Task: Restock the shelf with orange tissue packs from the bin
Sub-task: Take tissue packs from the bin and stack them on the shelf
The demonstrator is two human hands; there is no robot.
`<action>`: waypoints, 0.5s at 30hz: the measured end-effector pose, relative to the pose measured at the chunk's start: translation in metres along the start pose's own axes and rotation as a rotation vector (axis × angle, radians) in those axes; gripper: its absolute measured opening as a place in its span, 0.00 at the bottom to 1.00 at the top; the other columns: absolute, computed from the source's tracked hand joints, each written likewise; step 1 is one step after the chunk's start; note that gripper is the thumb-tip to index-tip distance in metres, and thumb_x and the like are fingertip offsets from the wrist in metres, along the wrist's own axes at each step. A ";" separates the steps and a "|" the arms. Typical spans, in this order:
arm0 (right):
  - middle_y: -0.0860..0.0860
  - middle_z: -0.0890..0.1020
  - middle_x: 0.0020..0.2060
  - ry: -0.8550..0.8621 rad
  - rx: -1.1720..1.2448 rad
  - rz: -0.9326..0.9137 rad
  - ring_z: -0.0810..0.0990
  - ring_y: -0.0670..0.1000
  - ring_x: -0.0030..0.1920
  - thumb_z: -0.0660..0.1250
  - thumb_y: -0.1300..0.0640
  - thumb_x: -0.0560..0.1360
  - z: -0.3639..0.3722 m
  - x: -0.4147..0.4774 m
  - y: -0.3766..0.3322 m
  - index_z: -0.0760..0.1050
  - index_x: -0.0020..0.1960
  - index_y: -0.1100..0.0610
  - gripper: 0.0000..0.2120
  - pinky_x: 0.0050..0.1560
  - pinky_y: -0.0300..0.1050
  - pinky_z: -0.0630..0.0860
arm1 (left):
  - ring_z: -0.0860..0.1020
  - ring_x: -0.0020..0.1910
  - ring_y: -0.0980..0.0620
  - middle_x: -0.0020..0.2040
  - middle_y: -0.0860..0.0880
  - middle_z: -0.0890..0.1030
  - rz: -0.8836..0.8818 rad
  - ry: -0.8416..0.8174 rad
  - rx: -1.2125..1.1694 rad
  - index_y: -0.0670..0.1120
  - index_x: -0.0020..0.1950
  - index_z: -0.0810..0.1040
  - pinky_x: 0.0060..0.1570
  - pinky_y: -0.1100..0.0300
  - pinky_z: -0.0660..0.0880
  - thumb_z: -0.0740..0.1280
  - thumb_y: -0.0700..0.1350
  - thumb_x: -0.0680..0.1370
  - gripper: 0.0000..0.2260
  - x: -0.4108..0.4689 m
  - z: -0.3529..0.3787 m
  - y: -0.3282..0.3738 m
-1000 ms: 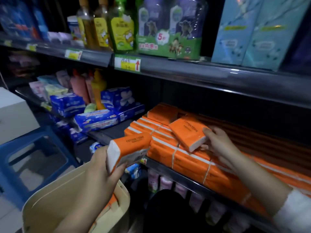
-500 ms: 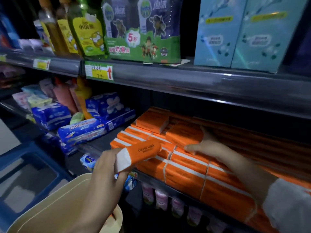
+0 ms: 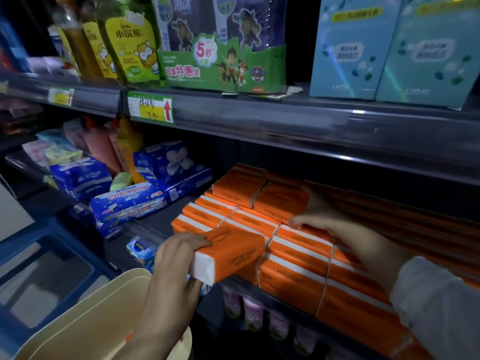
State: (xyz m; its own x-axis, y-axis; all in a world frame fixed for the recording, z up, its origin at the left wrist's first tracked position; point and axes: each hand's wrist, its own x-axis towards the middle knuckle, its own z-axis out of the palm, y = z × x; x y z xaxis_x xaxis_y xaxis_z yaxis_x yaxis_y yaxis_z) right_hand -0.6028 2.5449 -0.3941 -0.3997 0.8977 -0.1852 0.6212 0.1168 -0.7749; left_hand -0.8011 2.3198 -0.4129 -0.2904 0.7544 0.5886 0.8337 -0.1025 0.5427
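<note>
Dim store shelf [image 3: 161, 220], front edge: the left hand [image 3: 176, 258] clasps an orange tissue pack [image 3: 233, 255]; the right hand [image 3: 322, 216] grips a second pack [image 3: 280, 202] atop the stack [image 3: 298, 258].

Top row: yellow-green pouch [image 3: 132, 45], green promotional pack [image 3: 223, 71], two teal boxes [image 3: 345, 48] at right. Price label [image 3: 150, 107] beneath. Blue wrapped packs [image 3: 127, 201] lower left; blue stool [image 3: 39, 268] below.

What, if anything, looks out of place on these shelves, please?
A loose flat card pokes out askew from under the green twin pack on the upper shelf, near its front edge. A small blue packet sits alone by the lower shelf lip.
</note>
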 end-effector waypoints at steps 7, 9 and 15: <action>0.55 0.64 0.71 0.017 0.018 -0.030 0.72 0.54 0.63 0.75 0.61 0.66 0.003 -0.001 -0.006 0.47 0.76 0.48 0.49 0.54 0.47 0.73 | 0.62 0.64 0.69 0.60 0.72 0.65 0.093 -0.076 -0.007 0.63 0.58 0.66 0.60 0.77 0.55 0.62 0.39 0.67 0.25 -0.001 0.013 0.009; 0.55 0.62 0.73 0.037 0.014 -0.030 0.68 0.56 0.68 0.76 0.59 0.65 0.005 -0.004 -0.006 0.47 0.76 0.48 0.50 0.59 0.49 0.71 | 0.63 0.64 0.67 0.61 0.70 0.66 0.098 -0.090 -0.022 0.64 0.58 0.66 0.60 0.76 0.56 0.61 0.41 0.67 0.24 -0.001 0.015 0.012; 0.53 0.64 0.72 0.156 0.100 -0.061 0.64 0.55 0.71 0.72 0.47 0.69 -0.007 -0.030 -0.010 0.54 0.75 0.47 0.41 0.67 0.49 0.65 | 0.64 0.64 0.63 0.62 0.69 0.65 0.105 -0.106 -0.069 0.64 0.58 0.66 0.62 0.73 0.57 0.58 0.45 0.69 0.20 -0.002 0.018 0.022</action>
State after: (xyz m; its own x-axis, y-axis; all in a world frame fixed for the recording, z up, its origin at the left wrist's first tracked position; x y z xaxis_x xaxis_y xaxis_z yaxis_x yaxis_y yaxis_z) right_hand -0.5929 2.5198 -0.3765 -0.3209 0.9460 -0.0463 0.5255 0.1372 -0.8397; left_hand -0.7741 2.3277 -0.4126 -0.1492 0.8010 0.5797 0.8214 -0.2260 0.5236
